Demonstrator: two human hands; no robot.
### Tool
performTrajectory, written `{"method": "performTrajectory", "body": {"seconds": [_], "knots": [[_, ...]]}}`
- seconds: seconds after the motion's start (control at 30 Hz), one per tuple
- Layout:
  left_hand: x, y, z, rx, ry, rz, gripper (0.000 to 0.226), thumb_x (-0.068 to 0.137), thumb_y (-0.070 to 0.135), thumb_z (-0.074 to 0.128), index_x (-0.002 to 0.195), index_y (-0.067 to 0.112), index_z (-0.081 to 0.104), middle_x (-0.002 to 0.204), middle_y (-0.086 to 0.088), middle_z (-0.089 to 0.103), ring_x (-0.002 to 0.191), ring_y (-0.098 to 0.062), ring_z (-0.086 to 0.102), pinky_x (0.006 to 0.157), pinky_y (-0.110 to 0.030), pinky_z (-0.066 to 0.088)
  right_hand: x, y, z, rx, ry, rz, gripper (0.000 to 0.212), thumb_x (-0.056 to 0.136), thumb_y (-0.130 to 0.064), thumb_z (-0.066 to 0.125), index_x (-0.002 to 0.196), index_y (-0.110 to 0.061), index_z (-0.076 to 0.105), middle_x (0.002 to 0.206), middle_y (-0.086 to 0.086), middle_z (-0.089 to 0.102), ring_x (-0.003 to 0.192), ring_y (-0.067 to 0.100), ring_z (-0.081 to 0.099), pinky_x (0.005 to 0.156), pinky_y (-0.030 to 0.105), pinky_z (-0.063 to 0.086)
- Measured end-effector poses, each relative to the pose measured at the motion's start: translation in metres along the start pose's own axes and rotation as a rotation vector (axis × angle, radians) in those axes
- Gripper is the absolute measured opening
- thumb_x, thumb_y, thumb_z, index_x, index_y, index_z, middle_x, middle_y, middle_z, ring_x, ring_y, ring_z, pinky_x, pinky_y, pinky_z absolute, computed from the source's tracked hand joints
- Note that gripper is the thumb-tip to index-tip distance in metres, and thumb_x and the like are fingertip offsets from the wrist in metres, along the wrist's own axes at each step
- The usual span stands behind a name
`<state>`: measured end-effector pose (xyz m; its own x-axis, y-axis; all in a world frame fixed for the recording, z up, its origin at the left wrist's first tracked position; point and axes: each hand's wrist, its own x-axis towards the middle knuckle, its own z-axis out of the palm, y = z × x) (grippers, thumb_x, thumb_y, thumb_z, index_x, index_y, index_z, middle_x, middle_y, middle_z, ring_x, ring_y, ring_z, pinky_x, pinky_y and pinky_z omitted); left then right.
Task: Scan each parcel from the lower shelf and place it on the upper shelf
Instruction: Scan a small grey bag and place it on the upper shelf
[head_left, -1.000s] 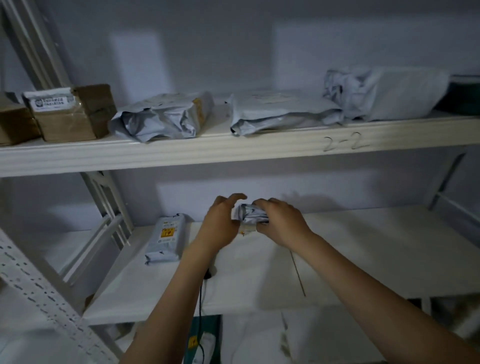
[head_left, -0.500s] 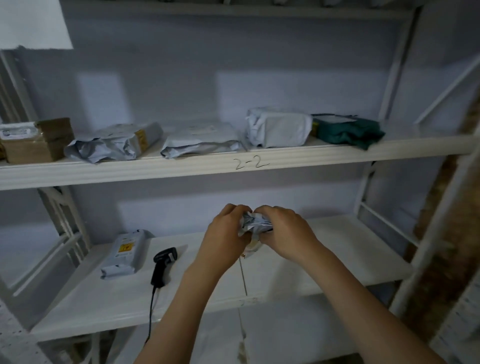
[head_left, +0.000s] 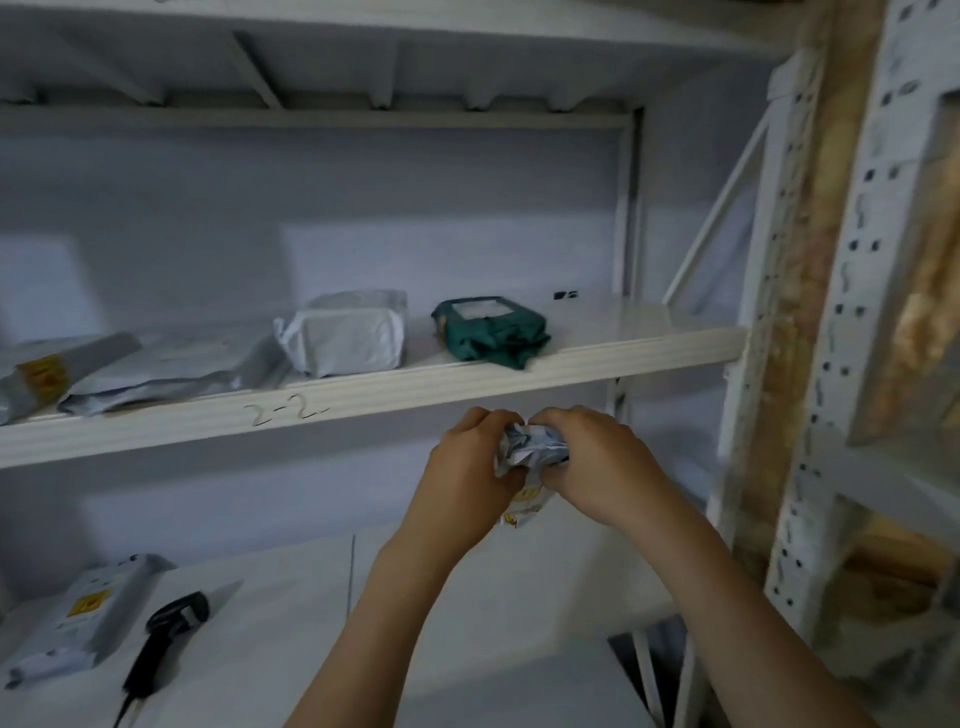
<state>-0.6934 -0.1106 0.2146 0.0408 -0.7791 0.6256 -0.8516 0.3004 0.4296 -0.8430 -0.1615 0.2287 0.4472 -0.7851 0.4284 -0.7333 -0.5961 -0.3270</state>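
Head view: both hands are holding one small crumpled parcel (head_left: 530, 449) in mid-air, just below the upper shelf (head_left: 649, 353) edge
Left hand (head_left: 467, 462): fingers are curling round the parcel's left end
Right hand (head_left: 597, 462): fingers are pinching its right end (equally near)
Long axis: running roughly left to right
Bare shelf space: lying up and right of the fingers, beside the green parcel (head_left: 491, 330)
Scanner (head_left: 166, 639): lying on the lower shelf (head_left: 467, 649)

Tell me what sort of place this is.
Likely a parcel storeroom or pickup depot: metal racking with a shelf hand-marked 2-2, bagged parcels such as the green one, and a handheld scanner.
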Motion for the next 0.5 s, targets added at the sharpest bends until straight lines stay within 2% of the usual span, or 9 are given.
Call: {"method": "performTrajectory", "body": {"seconds": [0.1,0.2,0.3,0.37,0.43,0.5], "knots": [[0.024,0.037,0.014,-0.031,0.071,0.073,0.043,0.077,0.011,0.076,0.118,0.018,0.064,0.111,0.001,0.060,0.092,-0.017,0.060,0.082,-0.031,0.054,0.002,0.027,-0.034,-0.065,0.119,-0.001,0.047,0.083,-0.020,0.069,0.125,-0.037,0.059,0.118,-0.003,0.060,0.107,0.024,0.061,0.085,0.036,0.052],[0.048,0.069,0.019,-0.092,0.138,0.156,0.047,0.076,0.010,0.077,0.121,0.017,0.064,0.112,0.001,0.059,0.090,-0.008,0.057,0.082,-0.022,0.053,0.005,0.045,-0.068,-0.047,0.253,-0.033,0.044,0.081,-0.024,0.071,0.122,-0.038,0.061,0.117,-0.002,0.060,0.102,0.026,0.063,0.084,0.041,0.054],[0.074,0.089,0.023,-0.123,0.176,0.228,0.051,0.074,0.009,0.078,0.122,0.016,0.063,0.112,0.002,0.058,0.092,-0.008,0.058,0.082,-0.027,0.056,0.009,0.056,-0.095,-0.006,0.379,-0.054,0.044,0.079,-0.021,0.075,0.121,-0.030,0.065,0.117,0.002,0.062,0.100,0.028,0.064,0.082,0.044,0.055],[0.091,0.097,0.024,-0.136,0.199,0.263,0.052,0.075,0.008,0.077,0.123,0.016,0.063,0.114,0.003,0.059,0.092,-0.007,0.058,0.084,-0.024,0.054,0.015,0.062,-0.107,0.017,0.458,-0.095,0.045,0.077,-0.014,0.077,0.120,-0.024,0.068,0.114,0.005,0.063,0.097,0.029,0.065,0.081,0.045,0.055],[0.108,0.100,0.026,-0.149,0.230,0.294,0.051,0.076,0.007,0.076,0.124,0.017,0.062,0.114,0.004,0.058,0.092,-0.004,0.056,0.084,-0.013,0.049,0.027,0.068,-0.117,0.031,0.520,-0.150,0.047,0.075,-0.010,0.077,0.120,-0.020,0.068,0.111,0.005,0.064,0.094,0.029,0.066,0.081,0.045,0.056],[0.128,0.097,0.030,-0.152,0.261,0.318,0.051,0.077,0.007,0.075,0.125,0.018,0.061,0.116,0.004,0.057,0.097,-0.008,0.057,0.086,-0.016,0.048,0.045,0.074,-0.120,0.045,0.554,-0.160,0.046,0.076,-0.008,0.076,0.120,-0.020,0.068,0.112,0.004,0.063,0.095,0.028,0.065,0.083,0.045,0.055]]}}
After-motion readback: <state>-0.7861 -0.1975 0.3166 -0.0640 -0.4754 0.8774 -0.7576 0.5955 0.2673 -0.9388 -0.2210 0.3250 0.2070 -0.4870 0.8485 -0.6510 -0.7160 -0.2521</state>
